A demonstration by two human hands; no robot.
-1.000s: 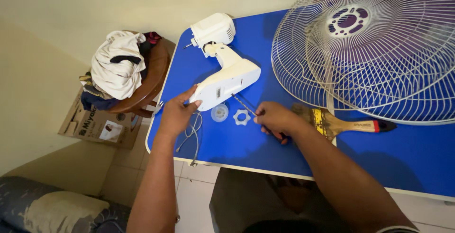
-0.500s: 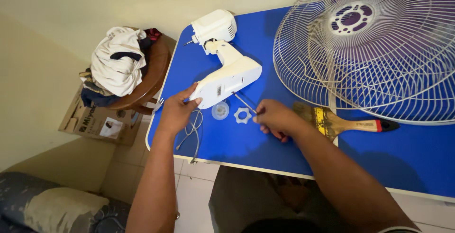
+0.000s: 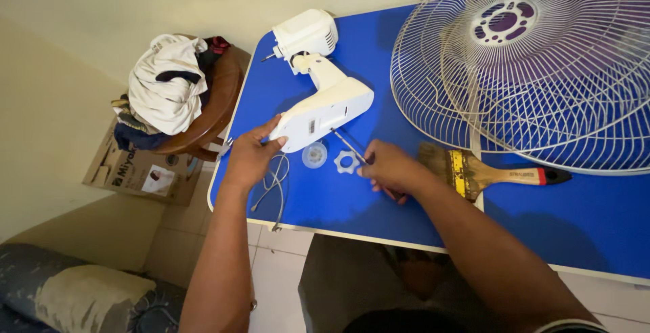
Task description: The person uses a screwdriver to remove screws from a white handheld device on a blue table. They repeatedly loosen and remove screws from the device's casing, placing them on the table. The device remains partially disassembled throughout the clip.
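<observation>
A white fan motor housing with its neck (image 3: 318, 96) lies on the blue table (image 3: 379, 197). My left hand (image 3: 252, 157) grips the housing's lower end. My right hand (image 3: 389, 169) holds a screwdriver (image 3: 347, 145) whose thin shaft points up-left into the underside of the housing. A white star-shaped nut (image 3: 347, 162) and a clear round cap (image 3: 315, 155) lie on the table between my hands. A white cord (image 3: 274, 184) trails off the table edge below my left hand.
Two stacked white wire fan grilles (image 3: 535, 69) cover the table's right side. A wooden-handled paintbrush (image 3: 487, 172) lies beside my right wrist. A round wooden stool piled with clothes (image 3: 172, 96) stands left of the table, with a cardboard box (image 3: 135, 170) under it.
Both hands stay on the housing and screwdriver; the view has shifted slightly and the screwdriver shaft sits a little closer to the housing.
</observation>
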